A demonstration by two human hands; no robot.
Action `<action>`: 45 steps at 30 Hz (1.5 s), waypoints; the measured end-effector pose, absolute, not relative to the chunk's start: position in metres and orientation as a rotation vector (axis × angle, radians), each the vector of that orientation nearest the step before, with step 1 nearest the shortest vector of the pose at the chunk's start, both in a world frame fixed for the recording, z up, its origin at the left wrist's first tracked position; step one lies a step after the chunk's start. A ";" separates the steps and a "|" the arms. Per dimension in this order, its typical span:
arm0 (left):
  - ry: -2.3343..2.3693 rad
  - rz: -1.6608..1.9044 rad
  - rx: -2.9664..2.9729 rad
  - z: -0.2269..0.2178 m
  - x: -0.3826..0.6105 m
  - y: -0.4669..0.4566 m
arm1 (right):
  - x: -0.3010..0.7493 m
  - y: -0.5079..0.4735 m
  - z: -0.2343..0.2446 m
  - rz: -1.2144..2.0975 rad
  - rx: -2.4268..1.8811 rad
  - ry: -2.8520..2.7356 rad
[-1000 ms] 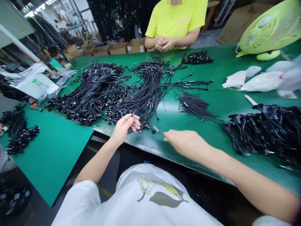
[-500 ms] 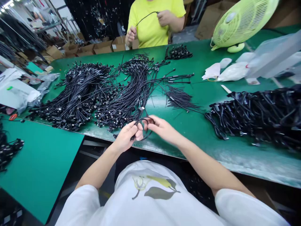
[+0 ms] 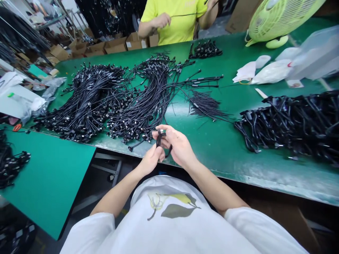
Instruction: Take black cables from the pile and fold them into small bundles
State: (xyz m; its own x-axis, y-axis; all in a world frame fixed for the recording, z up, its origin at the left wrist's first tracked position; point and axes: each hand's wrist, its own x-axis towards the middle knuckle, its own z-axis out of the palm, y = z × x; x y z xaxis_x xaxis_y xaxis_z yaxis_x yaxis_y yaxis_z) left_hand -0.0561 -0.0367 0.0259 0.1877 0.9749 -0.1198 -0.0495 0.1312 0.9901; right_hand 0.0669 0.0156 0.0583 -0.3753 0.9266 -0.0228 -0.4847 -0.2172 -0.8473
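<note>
Both my hands meet over the near edge of the green table (image 3: 225, 148). A short black cable (image 3: 160, 140) is folded into a tight coil between them. My left hand (image 3: 151, 160) pinches the coil's lower end. Around its upper part my right hand (image 3: 178, 145) has its fingers curled. Just beyond my hands lies a big heap of loose black cables (image 3: 148, 102), with a second heap (image 3: 87, 100) to its left.
A pile of bundled black cables (image 3: 293, 123) fills the right side. A small bunch of thin black ties (image 3: 205, 106) lies mid-table. Across the table a person in a yellow shirt (image 3: 174, 17) stretches a cable. A green fan (image 3: 278, 17), white bags (image 3: 272, 72) and a lower green bench (image 3: 47, 176) surround.
My hands came together from apart, picked up one cable and folded its wide loop into a tight coil. The view shifted closer to the table edge.
</note>
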 end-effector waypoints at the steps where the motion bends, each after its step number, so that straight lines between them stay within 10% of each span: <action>1: 1.125 0.956 1.228 0.026 -0.058 -0.037 | 0.064 0.014 0.057 1.663 -0.692 -1.061; 28: 0.699 0.658 0.321 0.033 -0.032 -0.038 | 0.091 0.035 0.050 1.997 -0.465 -0.836; 38: 1.290 0.575 1.478 0.001 -0.046 -0.036 | 0.152 -0.008 0.027 0.182 -0.700 -2.635; 45: 1.159 0.350 1.641 0.016 -0.038 -0.027 | 0.154 -0.012 0.003 0.207 -0.836 -2.942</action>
State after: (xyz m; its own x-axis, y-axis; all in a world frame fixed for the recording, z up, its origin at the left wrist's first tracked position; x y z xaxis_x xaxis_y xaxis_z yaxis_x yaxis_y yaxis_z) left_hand -0.0378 -0.0266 0.0160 0.4882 0.8172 -0.3063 0.5105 0.0172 0.8597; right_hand 0.1541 -0.0119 0.0031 -0.8486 0.5278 0.0358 0.5176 0.8424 -0.1499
